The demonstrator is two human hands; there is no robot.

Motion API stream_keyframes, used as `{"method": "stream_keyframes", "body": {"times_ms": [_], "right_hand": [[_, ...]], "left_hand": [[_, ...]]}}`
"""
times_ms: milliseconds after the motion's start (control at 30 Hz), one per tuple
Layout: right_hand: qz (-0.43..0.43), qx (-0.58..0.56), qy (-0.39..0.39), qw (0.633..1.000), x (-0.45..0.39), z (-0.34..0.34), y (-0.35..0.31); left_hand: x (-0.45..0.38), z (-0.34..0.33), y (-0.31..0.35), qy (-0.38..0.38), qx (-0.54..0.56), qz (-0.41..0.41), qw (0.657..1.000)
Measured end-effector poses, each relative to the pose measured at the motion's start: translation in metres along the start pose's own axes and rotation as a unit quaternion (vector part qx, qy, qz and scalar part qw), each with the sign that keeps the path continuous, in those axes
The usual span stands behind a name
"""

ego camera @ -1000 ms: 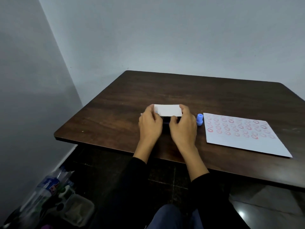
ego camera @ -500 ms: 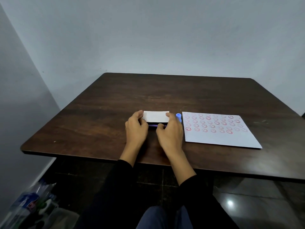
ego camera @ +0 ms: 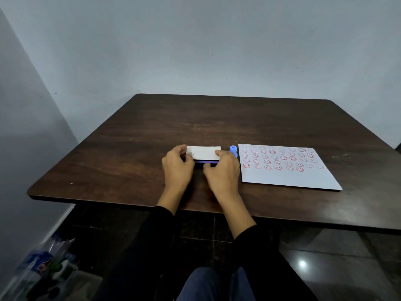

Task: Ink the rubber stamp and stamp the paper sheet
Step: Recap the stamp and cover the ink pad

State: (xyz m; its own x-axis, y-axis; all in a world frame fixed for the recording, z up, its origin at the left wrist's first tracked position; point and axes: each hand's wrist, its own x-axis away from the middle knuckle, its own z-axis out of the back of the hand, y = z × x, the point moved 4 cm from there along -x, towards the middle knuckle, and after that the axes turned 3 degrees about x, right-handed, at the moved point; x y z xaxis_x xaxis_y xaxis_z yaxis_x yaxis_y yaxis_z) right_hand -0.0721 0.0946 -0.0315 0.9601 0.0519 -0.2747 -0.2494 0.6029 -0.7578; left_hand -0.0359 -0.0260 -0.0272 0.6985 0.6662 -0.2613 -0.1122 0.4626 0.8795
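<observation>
An ink pad case (ego camera: 204, 153) with a white lid and a dark blue base lies near the middle of the brown table (ego camera: 217, 122). My left hand (ego camera: 176, 168) grips its left end and my right hand (ego camera: 222, 172) grips its right end, thumbs at the front edge. The lid looks slightly raised at the front. A small blue rubber stamp (ego camera: 233, 150) stands just right of the case, partly behind my right fingers. The paper sheet (ego camera: 286, 168), covered with several rows of red smiley prints, lies flat to the right.
The table's front edge runs close below my wrists. Walls stand behind and on the left. On the floor at lower left lie plastic bottles and containers (ego camera: 41, 270).
The view has shifted, so the table sits differently in frame. Both hands stay on the ink pad case; a dark blue strip now shows under the lid's front edge.
</observation>
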Motion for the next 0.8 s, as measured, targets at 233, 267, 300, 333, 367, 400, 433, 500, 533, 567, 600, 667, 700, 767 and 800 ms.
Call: {"method": "stream_keyframes", "body": {"times_ms": [233, 267, 300, 333, 367, 400, 433, 500, 533, 567, 600, 667, 700, 767, 800], "right_hand": [[0.011, 0.011, 0.007, 1.000, -0.0001, 0.0005, -0.0001], [0.010, 0.013, 0.008, 1.000, -0.0002, 0.0005, -0.0004], [0.009, 0.014, 0.007, 1.000, -0.0002, 0.0005, -0.0005], [0.010, 0.017, 0.004, 1.000, -0.0001, 0.0004, -0.0007], [0.012, 0.020, 0.002, 1.000, -0.0001, 0.0001, -0.0008], [0.014, 0.025, 0.000, 1.000, 0.0000, -0.0002, -0.0009], [0.014, 0.028, -0.001, 1.000, 0.0000, -0.0004, -0.0009], [0.012, 0.031, -0.001, 0.999, 0.0003, -0.0006, -0.0008], [0.012, 0.032, 0.001, 0.999, 0.0004, -0.0008, -0.0007], [0.014, 0.034, 0.002, 0.999, 0.0005, -0.0009, -0.0006], [0.014, 0.036, 0.001, 0.999, 0.0007, -0.0013, -0.0006], [0.016, 0.037, -0.001, 0.999, 0.0008, -0.0015, -0.0002], [0.016, 0.035, 0.001, 0.999, 0.0008, -0.0013, -0.0005], [0.026, 0.021, 0.017, 0.999, 0.0026, 0.0019, -0.0040], [0.037, 0.004, 0.033, 0.999, 0.0043, 0.0055, -0.0071]], "left_hand": [[-0.0005, -0.0012, -0.0018, -0.008, -0.024, -0.007, 1.000], [-0.0005, -0.0015, -0.0022, -0.008, -0.027, -0.008, 1.000], [-0.0006, -0.0019, -0.0028, -0.010, -0.030, -0.007, 0.999], [-0.0007, -0.0021, -0.0033, -0.011, -0.034, -0.007, 0.999], [-0.0008, -0.0022, -0.0035, -0.012, -0.038, -0.007, 0.999], [-0.0009, -0.0023, -0.0035, -0.012, -0.041, -0.007, 0.999], [-0.0008, -0.0022, -0.0034, -0.012, -0.043, -0.007, 0.999], [-0.0008, -0.0022, -0.0028, -0.012, -0.045, -0.008, 0.999], [-0.0007, -0.0024, -0.0025, -0.013, -0.046, -0.009, 0.999], [-0.0007, -0.0028, -0.0021, -0.016, -0.049, -0.011, 0.999], [-0.0007, -0.0029, -0.0017, -0.019, -0.053, -0.013, 0.998], [-0.0011, -0.0034, -0.0013, -0.025, -0.057, -0.016, 0.998], [-0.0013, -0.0034, -0.0015, -0.026, -0.059, -0.017, 0.998], [-0.0014, -0.0032, -0.0016, -0.027, -0.058, -0.016, 0.998], [-0.0015, -0.0032, -0.0015, -0.029, -0.057, -0.016, 0.998]]}}
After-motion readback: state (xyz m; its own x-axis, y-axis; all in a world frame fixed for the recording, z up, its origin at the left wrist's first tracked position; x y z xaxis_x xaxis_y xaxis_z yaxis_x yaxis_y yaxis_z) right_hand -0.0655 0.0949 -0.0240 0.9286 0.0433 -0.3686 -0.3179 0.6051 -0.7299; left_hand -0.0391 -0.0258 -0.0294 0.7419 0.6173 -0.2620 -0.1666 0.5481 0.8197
